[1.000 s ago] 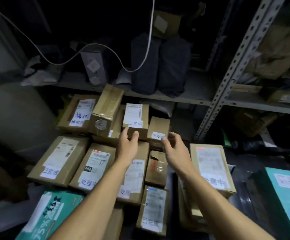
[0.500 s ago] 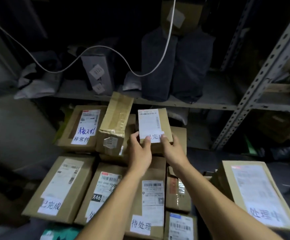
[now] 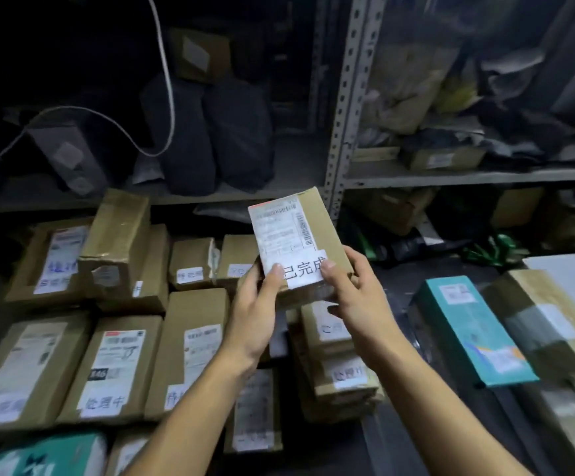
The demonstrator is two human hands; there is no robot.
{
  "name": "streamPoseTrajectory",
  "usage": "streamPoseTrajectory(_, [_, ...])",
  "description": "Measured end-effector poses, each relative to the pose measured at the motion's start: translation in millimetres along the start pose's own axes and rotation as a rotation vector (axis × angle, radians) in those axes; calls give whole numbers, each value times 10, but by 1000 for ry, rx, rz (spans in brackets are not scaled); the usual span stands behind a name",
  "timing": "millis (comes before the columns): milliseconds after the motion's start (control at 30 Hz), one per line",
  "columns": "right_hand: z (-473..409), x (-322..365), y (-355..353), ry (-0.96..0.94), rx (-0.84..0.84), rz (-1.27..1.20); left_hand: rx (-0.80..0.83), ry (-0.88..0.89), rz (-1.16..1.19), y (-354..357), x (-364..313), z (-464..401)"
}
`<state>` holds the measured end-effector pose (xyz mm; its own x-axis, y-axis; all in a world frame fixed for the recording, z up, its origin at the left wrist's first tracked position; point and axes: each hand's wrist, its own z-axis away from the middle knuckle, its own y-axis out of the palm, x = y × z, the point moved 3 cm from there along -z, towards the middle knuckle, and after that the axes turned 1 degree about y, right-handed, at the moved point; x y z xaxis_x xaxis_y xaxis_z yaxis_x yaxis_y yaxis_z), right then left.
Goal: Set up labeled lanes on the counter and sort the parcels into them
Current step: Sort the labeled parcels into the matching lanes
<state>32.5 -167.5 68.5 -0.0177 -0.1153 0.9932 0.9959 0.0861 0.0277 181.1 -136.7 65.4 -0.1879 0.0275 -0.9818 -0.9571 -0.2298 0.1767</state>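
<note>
- Parcel (image 3: pixel 298 250) up off the pile, held in both my hands above the middle of the counter (image 3: pixel 396 286), tilted so its face is toward me.
- Left hand (image 3: pixel 256 316) grips the lower left corner, thumb on the white label (image 3: pixel 305 271); right hand (image 3: pixel 356 295) grips the lower right corner, thumb on the same label. Neither hand is free.
- Label reads 已完成, partly covered by my thumbs. I judge this one belongs with the other boxes carrying that tag.
- Risks from here:
  - Both thumbs press on the label, which looks stuck on as a separate slip; sliding my grip could peel or crease it.
  - Grip is only at the lower end, so the far end is unsupported; a quick swing could tip the box out of my fingers.
  - Light is dim and several labels below are blurred; I could misread a lane and set it in the wrong one.
  - A leaning box (image 3: pixel 117 242) stands tilted on the left rows; a knock from my elbow would likely topple it.
- Room to move:
  - Left and middle of the counter are packed with brown boxes (image 3: pixel 114 369) in rows, touching one another.
  - A dark bare strip shows to the right of my right hand, before the teal box (image 3: pixel 468 331).
  - Shelf post (image 3: pixel 342 132) rises just behind the parcel; the shelf edge runs across above the back row, so lifting higher or pushing farther back is limited.
</note>
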Motion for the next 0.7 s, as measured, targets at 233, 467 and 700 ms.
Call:
streamPoseTrajectory(233, [575, -264, -1105, 75, -89, -77, 98, -133, -140, 941, 336, 495])
streamPoseTrajectory(467, [873, -472, -2032, 140, -183, -192, 82, -81, -219, 1945, 633, 833])
streamPoseTrajectory(700, [1119, -787, -2758, 295, -321, -419, 101, -130, -168, 2709, 974, 888])
